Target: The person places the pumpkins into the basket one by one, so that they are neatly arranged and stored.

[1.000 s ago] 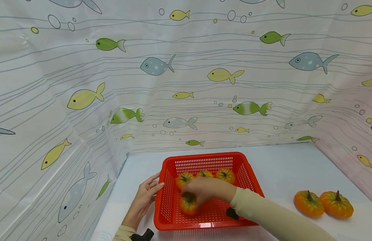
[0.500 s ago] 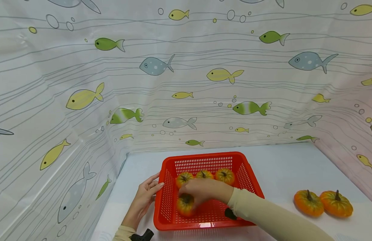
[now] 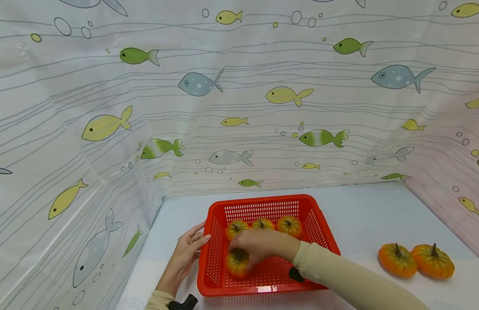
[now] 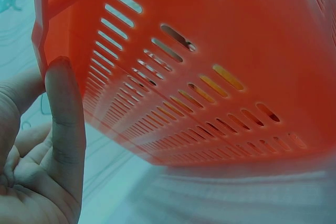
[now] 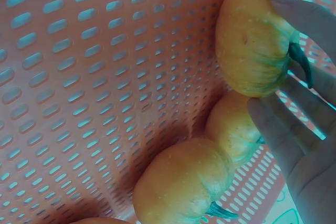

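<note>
My left hand (image 3: 186, 250) holds the left rim of a red plastic basket (image 3: 203, 275), its fingers at the outer side; the left wrist view shows the slotted basket wall (image 4: 173, 77) beside those fingers (image 4: 65, 114). Inside the basket, my right hand (image 3: 260, 244) grips a small orange pumpkin (image 3: 236, 266) in the front left part. From the right wrist, that pumpkin (image 5: 252, 40) sits between thumb and fingers, its dark stem showing. Three more pumpkins line the back: one at left (image 3: 237, 228), one in the middle (image 3: 263, 223), partly behind the hand, and one at right (image 3: 289, 225).
Two more orange pumpkins, one nearer (image 3: 397, 261) and one beside it (image 3: 433, 261), sit on the white table (image 3: 363, 215) right of the basket. A fish-patterned curtain (image 3: 262, 69) encloses the back and sides.
My right hand has shifted the gripped pumpkin slightly to the left inside the basket, then nearly stopped. The left hand stays at the rim.
</note>
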`<state>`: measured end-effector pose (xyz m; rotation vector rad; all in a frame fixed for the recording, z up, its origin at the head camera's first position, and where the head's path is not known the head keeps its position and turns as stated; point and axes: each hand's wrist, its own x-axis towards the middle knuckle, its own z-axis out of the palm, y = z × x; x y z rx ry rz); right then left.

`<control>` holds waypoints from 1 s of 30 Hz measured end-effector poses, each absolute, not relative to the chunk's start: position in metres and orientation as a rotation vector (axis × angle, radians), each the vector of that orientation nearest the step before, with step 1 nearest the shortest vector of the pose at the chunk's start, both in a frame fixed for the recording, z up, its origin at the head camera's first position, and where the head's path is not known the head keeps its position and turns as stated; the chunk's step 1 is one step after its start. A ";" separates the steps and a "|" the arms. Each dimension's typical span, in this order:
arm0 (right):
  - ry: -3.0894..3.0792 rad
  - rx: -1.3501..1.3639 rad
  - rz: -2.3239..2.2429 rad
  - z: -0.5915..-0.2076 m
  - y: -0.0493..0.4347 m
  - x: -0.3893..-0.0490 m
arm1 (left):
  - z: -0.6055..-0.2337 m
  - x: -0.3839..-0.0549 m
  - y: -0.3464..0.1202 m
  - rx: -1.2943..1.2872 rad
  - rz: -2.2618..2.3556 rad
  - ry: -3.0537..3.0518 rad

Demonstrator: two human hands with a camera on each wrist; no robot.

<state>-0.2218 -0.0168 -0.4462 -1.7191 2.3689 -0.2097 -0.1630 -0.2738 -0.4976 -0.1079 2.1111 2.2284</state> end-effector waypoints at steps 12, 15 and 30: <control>2.399 -1.674 -0.233 -0.433 -0.011 -0.222 | -0.499 -0.164 -0.274 -0.135 2.223 2.111; 2.407 -1.659 -0.251 -0.430 -0.008 -0.224 | -0.499 -0.164 -0.274 -0.128 2.225 2.105; 2.482 -1.555 -0.305 -0.417 0.007 -0.230 | -0.500 -0.164 -0.276 -0.112 2.220 2.105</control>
